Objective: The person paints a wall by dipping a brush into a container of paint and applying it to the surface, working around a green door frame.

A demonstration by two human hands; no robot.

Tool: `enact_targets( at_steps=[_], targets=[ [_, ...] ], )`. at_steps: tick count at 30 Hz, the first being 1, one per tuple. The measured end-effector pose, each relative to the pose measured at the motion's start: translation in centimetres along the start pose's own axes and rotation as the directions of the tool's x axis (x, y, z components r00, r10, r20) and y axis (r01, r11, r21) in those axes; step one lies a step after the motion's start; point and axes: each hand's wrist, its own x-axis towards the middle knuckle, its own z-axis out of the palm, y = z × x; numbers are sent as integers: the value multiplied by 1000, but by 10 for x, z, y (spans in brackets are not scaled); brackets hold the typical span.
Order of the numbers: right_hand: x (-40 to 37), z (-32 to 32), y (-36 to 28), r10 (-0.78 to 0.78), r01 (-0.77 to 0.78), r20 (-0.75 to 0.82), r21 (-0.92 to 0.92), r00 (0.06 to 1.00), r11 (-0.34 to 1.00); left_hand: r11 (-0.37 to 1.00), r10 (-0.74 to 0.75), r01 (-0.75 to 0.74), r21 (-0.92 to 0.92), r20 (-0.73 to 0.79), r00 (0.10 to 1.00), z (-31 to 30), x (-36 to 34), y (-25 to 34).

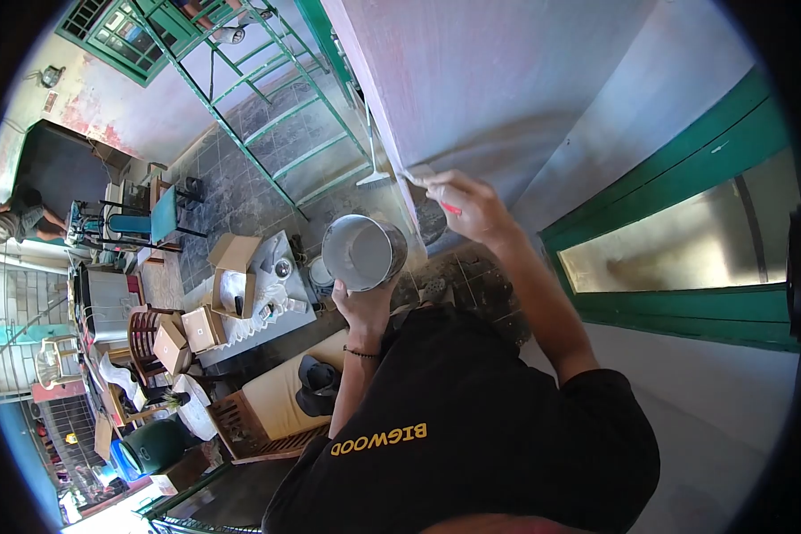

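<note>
My left hand [363,308] grips a round metal paint pail [362,252] from below and holds it up in front of my chest; grey-white paint shows inside. My right hand [468,206] is raised to the right of the pail, shut on a paintbrush [421,180] with a red handle. The bristles touch the edge of the pale pinkish-white wall [507,80]. I wear a black shirt with yellow lettering [379,438]. A thin bracelet sits on my left wrist.
A green metal scaffold [276,98] stands over the dark tiled floor far below. A covered table [267,311] holds cardboard boxes [234,253]. A green-framed window [685,258] is at my right. Another person [18,218] bends over at the far left.
</note>
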Motion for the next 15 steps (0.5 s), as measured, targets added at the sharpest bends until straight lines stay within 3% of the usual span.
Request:
enact_targets(
  at_steps=[4,6,8,9,13,15],
  targets=[
    [59,-38,-31,-272,262,-176,-74,946,962,1000,0,0,11,19,1000,-1,2,-3],
    [80,-44,-43,-415,391,-329,-140,848,910,1000,-11,12,-6,6,1000,1,3,-4],
    [94,-42,-48,-522,495,-504,-200,688,846,1000,-20,20,-10,13,1000,4,3,-5],
    [94,-37,-46,-509,491,-554,-195,659,849,1000,-22,22,-10,16,1000,4,3,-4],
    [52,2,-16,-383,350,-416,-156,825,924,999,-13,13,36,5,1000,4,4,-2],
    [-1,39,19,-341,318,-396,-124,852,940,999,-10,10,44,-2,1000,1,4,-1]
  ],
)
